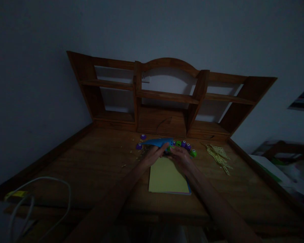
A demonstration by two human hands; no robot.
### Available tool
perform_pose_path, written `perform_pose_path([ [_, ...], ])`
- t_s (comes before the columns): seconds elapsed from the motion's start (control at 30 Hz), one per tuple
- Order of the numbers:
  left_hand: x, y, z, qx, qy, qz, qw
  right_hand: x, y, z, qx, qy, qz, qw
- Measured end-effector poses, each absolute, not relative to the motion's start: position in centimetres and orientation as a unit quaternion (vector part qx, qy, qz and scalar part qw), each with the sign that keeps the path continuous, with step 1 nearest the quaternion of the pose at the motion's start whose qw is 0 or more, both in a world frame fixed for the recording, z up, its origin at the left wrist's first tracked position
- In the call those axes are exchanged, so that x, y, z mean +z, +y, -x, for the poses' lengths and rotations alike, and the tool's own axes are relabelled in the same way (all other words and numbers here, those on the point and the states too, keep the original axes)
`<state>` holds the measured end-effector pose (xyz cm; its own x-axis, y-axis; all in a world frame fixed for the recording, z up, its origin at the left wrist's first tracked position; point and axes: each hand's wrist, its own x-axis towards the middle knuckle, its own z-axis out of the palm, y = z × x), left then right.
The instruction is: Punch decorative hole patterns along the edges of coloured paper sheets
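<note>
At far left a white cable [53,178] loops over the front edge of the desk [98,152], a yellow thing [19,193] beside it; pale paper bits [123,165] lie scattered further in; two purple pieces [143,136], each with a pale round top, stand at the back, one touching or just beside the tip of a blue sheet [157,141]. The sheet slants across in front of the shelf unit [162,96], its right end at the hands; the left hand [152,156] seems to pinch its near edge, thumb on top, the other fingers hidden; a small green piece [170,148], probably a paper punch, sits between the two hands; the right hand [181,156] has its fingers curled in and appears to grasp it, though dimness hides the exact contact. Below the hands lies a stack of yellow paper [168,177]; right of the fingers comes a row of purple and green pieces [188,146]; beyond it, well apart, lie yellow strips [219,156] full of holes.

The step in hand looks like fitting the blue sheet to the green piece, perhaps pressing; the next move seems to call for a steady sheet and a firm squeeze, with fingertips clear of the slot.
</note>
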<state>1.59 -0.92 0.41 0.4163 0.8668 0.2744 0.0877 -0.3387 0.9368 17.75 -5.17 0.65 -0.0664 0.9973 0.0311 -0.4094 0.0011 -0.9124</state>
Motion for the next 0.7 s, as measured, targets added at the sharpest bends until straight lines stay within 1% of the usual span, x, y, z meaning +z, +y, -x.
perform_pose_path([
  [0.2,-0.1,-0.5,-1.4,0.398,0.357,-0.718,0.446,0.5,-4.9,-18.4,0.63,-0.371,0.324,0.601],
  [0.3,0.5,-1.1,-1.5,0.386,0.338,-0.708,0.485,0.5,-4.8,-18.5,0.627,-0.366,0.32,0.608],
  [0.43,0.5,-1.5,-2.2,0.364,0.273,-0.702,0.548,0.6,-4.9,-18.4,0.611,-0.374,0.331,0.614],
  [0.6,-1.1,-0.9,-3.0,0.345,0.283,-0.705,0.551,0.5,-5.1,-18.0,0.598,-0.375,0.348,0.616],
  [0.7,-0.8,-1.0,-3.1,0.351,0.263,-0.698,0.566,0.3,-4.9,-18.1,0.609,-0.378,0.345,0.605],
])
